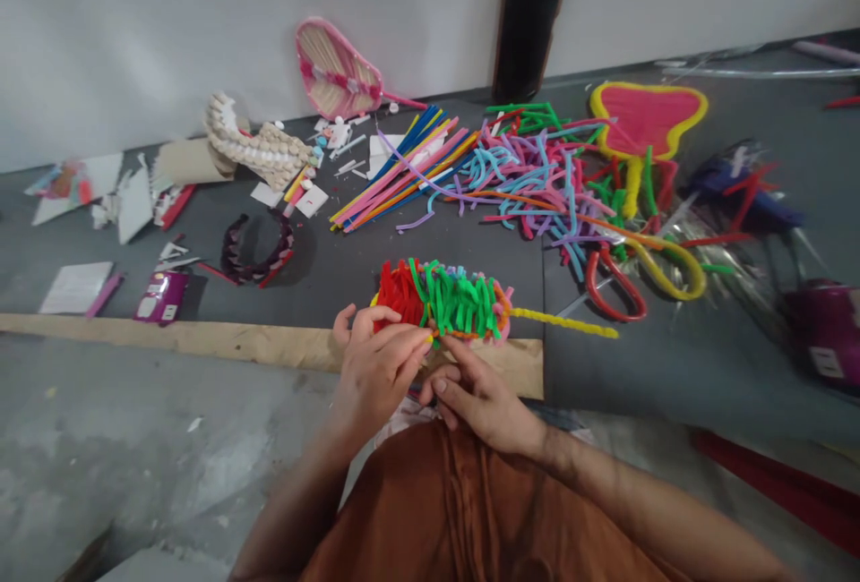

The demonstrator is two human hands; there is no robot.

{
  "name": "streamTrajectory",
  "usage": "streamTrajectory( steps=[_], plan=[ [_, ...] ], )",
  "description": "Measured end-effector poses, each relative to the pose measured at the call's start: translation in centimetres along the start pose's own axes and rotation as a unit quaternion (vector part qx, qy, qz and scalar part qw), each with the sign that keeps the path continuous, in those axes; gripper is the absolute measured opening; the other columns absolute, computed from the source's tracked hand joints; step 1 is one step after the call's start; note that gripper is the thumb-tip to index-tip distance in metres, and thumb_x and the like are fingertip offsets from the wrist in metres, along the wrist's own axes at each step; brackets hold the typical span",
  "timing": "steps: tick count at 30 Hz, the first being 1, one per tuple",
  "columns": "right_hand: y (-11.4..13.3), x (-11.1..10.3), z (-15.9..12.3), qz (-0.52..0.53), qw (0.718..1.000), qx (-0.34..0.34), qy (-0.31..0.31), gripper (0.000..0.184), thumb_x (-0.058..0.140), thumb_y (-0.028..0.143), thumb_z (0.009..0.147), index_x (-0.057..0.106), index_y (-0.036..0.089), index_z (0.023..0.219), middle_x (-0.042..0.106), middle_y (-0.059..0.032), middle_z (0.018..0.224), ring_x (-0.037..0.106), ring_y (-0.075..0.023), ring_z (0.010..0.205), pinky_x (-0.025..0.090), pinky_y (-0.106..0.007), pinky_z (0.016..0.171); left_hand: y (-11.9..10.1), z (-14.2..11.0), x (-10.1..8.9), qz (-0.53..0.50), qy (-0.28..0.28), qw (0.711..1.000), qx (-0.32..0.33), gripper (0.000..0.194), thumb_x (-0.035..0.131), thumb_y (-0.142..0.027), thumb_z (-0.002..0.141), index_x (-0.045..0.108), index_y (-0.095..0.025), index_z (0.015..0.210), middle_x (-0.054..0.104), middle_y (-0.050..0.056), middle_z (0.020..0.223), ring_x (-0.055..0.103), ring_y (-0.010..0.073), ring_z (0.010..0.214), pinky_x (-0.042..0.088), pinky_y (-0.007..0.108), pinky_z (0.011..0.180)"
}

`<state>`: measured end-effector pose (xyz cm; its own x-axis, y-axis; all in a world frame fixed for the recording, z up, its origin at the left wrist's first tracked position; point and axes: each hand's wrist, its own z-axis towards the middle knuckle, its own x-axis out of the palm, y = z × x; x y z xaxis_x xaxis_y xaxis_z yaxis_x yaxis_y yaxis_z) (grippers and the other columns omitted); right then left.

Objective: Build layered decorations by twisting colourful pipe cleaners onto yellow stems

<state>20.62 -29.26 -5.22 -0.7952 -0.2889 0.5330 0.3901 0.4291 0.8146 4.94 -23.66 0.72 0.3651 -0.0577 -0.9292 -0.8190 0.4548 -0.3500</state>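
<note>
On the table's front edge lies a fan-like craft of fuzzy pipe cleaners (463, 303), with red tufts at its left, green tufts at its right and an orange edge. A twisted yellow stem (564, 321) sticks out to the right. My left hand (377, 367) rests over the craft's lower left side, its thumb and index finger pinched on a small yellow pipe cleaner end (428, 339). My right hand (482, 396) is just to the right, its index finger reaching to the lower edge, the other fingers loosely bent and apart. Nothing shows in its grasp.
Behind the craft lie straight pipe cleaners (403, 175) and a tangled pile of cut pieces (530, 170). Scissors (614, 286) with red and yellow handles lie at the right. A phone (530, 18) leans on the wall. A dark headband (256, 246) and a purple stapler-like item (161, 297) sit left.
</note>
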Motion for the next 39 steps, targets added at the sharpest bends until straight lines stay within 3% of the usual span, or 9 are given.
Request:
streamTrajectory(
  steps=[4,9,13,19,23,26,29,33,39],
  plan=[
    [0.9,0.2,0.3,-0.048,0.998,0.024,-0.012,0.040,0.051,0.045,0.092,0.043,0.020,0.123,0.062,0.0015,0.080,0.050,-0.0048,0.046,0.041,-0.018,0.044,0.2,-0.2,0.1,-0.022,0.021,1.000,0.007,0.017,0.057,-0.027,0.091,0.072,-0.030,0.097,0.076,-0.003,0.092,0.053,0.0247,0.099,0.020,0.052,0.105],
    [1.6,0.1,0.6,-0.103,0.990,0.088,-0.036,0.028,0.047,0.044,0.092,0.048,0.020,0.106,0.061,0.0026,0.071,0.052,-0.0074,0.040,0.036,-0.017,0.033,-0.3,-0.3,0.0,0.002,-0.003,1.000,0.006,0.017,0.057,-0.024,0.090,0.072,-0.030,0.090,0.075,-0.003,0.083,0.056,0.0238,0.096,0.015,0.053,0.107],
    [1.8,-0.2,0.2,-0.262,0.963,0.028,-0.054,0.022,0.043,0.038,0.095,0.053,0.018,0.097,0.063,0.0008,0.068,0.057,-0.0105,0.046,0.040,-0.020,0.043,-0.4,-0.3,-0.1,0.011,-0.010,1.000,0.018,0.015,0.057,-0.021,0.090,0.070,-0.028,0.089,0.075,-0.004,0.084,0.056,0.0241,0.096,0.015,0.054,0.107],
    [3.7,-0.8,-1.1,-0.648,0.738,-0.153,-0.112,0.023,0.043,0.023,0.096,0.063,0.018,0.086,0.064,-0.0008,0.060,0.057,-0.0136,0.050,0.030,-0.026,0.050,-0.2,-0.5,0.1,0.017,-0.002,1.000,0.019,0.013,0.057,-0.020,0.090,0.068,-0.027,0.086,0.073,-0.003,0.078,0.056,0.0235,0.096,0.017,0.054,0.104],
    [5.6,-0.7,-1.2,-0.730,0.636,-0.224,-0.112,0.020,0.049,0.019,0.094,0.063,0.021,0.080,0.062,0.0010,0.063,0.054,-0.0138,0.056,0.028,-0.029,0.055,-0.4,-0.2,0.0,0.014,0.014,1.000,0.018,0.017,0.053,-0.023,0.091,0.070,-0.026,0.088,0.071,-0.001,0.075,0.055,0.0236,0.093,0.019,0.053,0.102],
    [6.8,-0.7,-1.0,-0.771,0.589,-0.226,-0.088,0.017,0.053,0.015,0.090,0.062,0.021,0.077,0.060,-0.0011,0.068,0.051,-0.0176,0.066,0.030,-0.031,0.060,-0.3,-0.1,0.0,0.013,0.016,1.000,0.018,0.016,0.054,-0.025,0.091,0.070,-0.026,0.087,0.072,0.000,0.077,0.055,0.0236,0.093,0.019,0.053,0.102],
    [7.7,-0.9,-0.5,-0.784,0.576,-0.222,-0.066,0.011,0.057,0.017,0.089,0.064,0.021,0.080,0.065,-0.0034,0.082,0.051,-0.0214,0.081,0.034,-0.032,0.071,-0.1,-0.2,0.2,0.011,0.000,1.000,0.027,0.016,0.055,-0.024,0.089,0.070,-0.026,0.086,0.072,-0.001,0.079,0.055,0.0240,0.095,0.018,0.054,0.103],
    [8.3,-1.7,1.1,-0.764,0.596,-0.241,-0.051,0.006,0.062,0.024,0.089,0.066,0.021,0.085,0.069,-0.0016,0.105,0.050,-0.0242,0.103,0.033,-0.034,0.081,0.0,-0.4,0.3,0.016,-0.003,0.999,0.036,0.016,0.055,-0.023,0.088,0.071,-0.026,0.084,0.073,-0.001,0.077,0.055,0.0251,0.098,0.016,0.056,0.103],
    [8.7,-2.2,3.2,-0.764,0.621,-0.174,-0.029,0.013,0.059,0.025,0.091,0.066,0.020,0.081,0.070,-0.0016,0.080,0.056,-0.0199,0.084,0.029,-0.033,0.071,0.1,-0.6,0.1,0.018,-0.012,0.998,0.055,0.016,0.056,-0.018,0.085,0.069,-0.027,0.081,0.072,-0.004,0.073,0.055,0.0238,0.100,0.013,0.057,0.105]
  ],
)
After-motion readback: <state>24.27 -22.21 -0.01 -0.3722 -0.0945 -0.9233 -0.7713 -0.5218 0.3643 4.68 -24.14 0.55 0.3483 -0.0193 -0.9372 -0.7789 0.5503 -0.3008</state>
